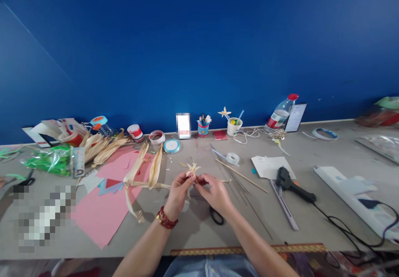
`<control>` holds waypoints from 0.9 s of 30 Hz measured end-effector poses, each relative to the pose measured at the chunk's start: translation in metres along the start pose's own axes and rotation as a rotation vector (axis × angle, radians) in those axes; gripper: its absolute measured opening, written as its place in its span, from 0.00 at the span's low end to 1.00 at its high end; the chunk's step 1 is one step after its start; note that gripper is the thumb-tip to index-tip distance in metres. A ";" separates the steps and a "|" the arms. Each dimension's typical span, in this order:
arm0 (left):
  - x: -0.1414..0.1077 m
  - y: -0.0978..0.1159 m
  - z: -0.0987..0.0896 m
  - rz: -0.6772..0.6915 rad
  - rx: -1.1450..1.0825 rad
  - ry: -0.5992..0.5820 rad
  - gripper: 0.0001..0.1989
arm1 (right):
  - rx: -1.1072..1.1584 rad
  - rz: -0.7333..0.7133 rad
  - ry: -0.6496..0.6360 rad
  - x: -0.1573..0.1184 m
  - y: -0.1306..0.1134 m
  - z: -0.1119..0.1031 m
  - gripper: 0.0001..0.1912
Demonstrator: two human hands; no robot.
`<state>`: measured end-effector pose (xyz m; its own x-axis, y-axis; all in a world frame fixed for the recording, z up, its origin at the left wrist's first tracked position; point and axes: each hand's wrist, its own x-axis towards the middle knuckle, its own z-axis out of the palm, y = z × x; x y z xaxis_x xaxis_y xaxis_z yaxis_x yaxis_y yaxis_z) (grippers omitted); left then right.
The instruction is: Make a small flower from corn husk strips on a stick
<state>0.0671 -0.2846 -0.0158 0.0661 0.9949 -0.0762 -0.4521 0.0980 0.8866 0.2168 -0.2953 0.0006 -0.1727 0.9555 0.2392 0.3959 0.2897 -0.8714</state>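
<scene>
Near the middle of the table, a small pale husk flower (193,169) points upward between my hands. My left hand (180,192), with a red bead bracelet at the wrist, pinches the flower's base. My right hand (212,190) is closed at the same spot, its thumb and fingers meeting near the base; the part between its fingertips is too small to make out. Dried corn husks (137,167) lie left of my hands. Black scissor handles (216,216) show beneath my right wrist. Thin wires (238,181) and a wooden stick (246,176) lie to the right.
Pink paper (96,214) covers the left side. A glue gun (294,185) with a black cord, a lilac cutter (285,206) and a power strip (349,194) are at the right. Along the blue wall stand a cup (233,126), a bottle (278,117) and tape rolls.
</scene>
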 end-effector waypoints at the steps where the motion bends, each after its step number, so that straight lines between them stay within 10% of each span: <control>1: 0.000 -0.001 -0.001 -0.005 -0.004 -0.001 0.09 | -0.008 -0.001 0.005 0.000 0.001 0.001 0.06; 27: -0.002 0.003 -0.006 -0.128 -0.099 -0.080 0.11 | 0.122 0.067 -0.117 -0.008 -0.004 -0.010 0.13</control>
<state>0.0605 -0.2856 -0.0153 0.1981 0.9693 -0.1456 -0.5204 0.2299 0.8224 0.2261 -0.3036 0.0062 -0.2559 0.9574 0.1340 0.2991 0.2102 -0.9308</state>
